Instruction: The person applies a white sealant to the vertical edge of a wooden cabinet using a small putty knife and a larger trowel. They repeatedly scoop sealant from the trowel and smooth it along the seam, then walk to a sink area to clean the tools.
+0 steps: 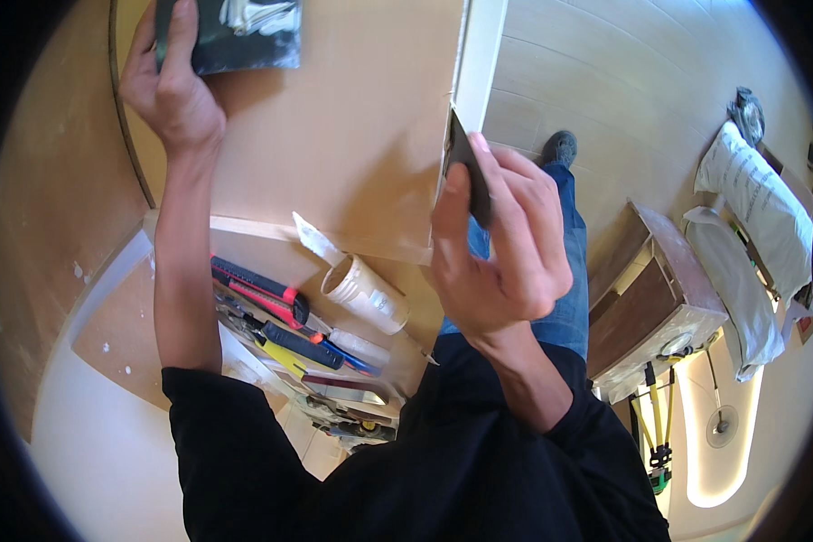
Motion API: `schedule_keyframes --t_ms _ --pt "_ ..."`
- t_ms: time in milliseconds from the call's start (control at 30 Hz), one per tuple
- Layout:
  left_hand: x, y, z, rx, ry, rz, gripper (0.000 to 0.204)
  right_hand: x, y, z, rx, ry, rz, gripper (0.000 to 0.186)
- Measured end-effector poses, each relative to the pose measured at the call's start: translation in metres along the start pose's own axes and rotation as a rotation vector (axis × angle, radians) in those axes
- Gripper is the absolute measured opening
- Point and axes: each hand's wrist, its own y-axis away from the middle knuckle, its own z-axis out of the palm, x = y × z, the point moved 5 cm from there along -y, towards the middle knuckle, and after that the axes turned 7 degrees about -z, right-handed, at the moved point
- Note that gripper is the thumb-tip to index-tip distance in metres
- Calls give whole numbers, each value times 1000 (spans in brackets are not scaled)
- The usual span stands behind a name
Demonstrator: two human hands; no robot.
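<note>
My left hand (176, 104) grips a dark square plate (230, 50) with white paste on it, over the pale wooden panel (334, 117) at the top of the head view. My right hand (501, 235) is closed on a thin dark scraper (464, 163), held upright against the panel's right edge, where a pale strip (476, 63) runs. Below the panel, by my left forearm, stand a beige cup (363, 294) and a white-bladed putty knife (314, 237).
Below lie utility knives (255, 291) and pliers (280, 357). Right of my leg (551, 325) are tiled floor (587, 54), a wooden box (646, 303), white sacks (754, 208), a yellow tripod (650, 415) and a glowing oval fixture (714, 425).
</note>
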Motion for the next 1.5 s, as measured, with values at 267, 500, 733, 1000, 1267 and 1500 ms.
schedule_keyframes --t_ms 267,500,733,1000,1267,1500 --pt "7 8 9 22 -67 -14 34 36 18 2 76 -316 412 14" --pt "11 9 13 -17 -116 7 33 36 19 3 45 -354 406 11" --pt "12 9 15 -36 -119 26 32 29 15 1 54 -387 350 11" --pt "13 11 19 -46 -88 26 32 22 24 -14 42 -298 413 23" --pt "13 11 19 -39 -92 36 31 12 21 -8 -17 -170 217 33" --pt "13 11 18 -47 -104 62 29 -1 22 3 -63 -81 102 39"
